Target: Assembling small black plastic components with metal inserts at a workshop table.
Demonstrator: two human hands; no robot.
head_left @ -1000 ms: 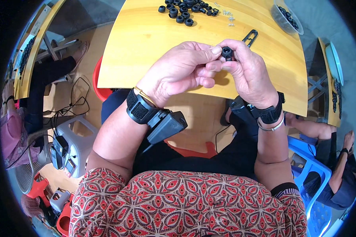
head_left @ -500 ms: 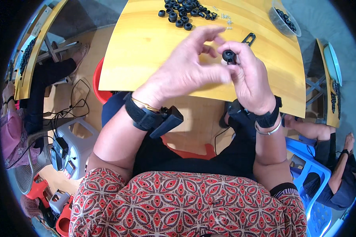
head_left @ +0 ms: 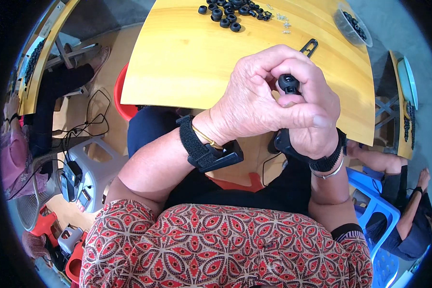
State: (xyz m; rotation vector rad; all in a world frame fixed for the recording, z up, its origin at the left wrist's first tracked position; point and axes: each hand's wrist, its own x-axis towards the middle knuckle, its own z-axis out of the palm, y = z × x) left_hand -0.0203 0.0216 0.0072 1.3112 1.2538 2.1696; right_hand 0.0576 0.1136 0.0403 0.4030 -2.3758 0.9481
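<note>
A small black round plastic part (head_left: 288, 82), with a hollow in its top, sits in the grip of my right hand (head_left: 317, 108). My right index finger curls over it and the thumb is below it. My left hand (head_left: 259, 91) is closed around the front and far side of the right one. Its thumb crosses over the right thumb, and its fingertips are hidden behind the right hand. Just beyond my knuckles shows a black slotted strip (head_left: 310, 47); whether it is held or lies on the table cannot be told.
On the yellow table (head_left: 187, 62), a heap of black round parts (head_left: 225, 14) lies at the far side, with small clear pieces (head_left: 284, 21) beside it. A clear tub (head_left: 353, 29) of black parts stands far right. People sit on both sides; a grey stool (head_left: 93, 168) is at left.
My left hand has moved right and down and closed over my right hand, where before it was apart with fingers spread. The right hand with the black part has shifted slightly right and down.
</note>
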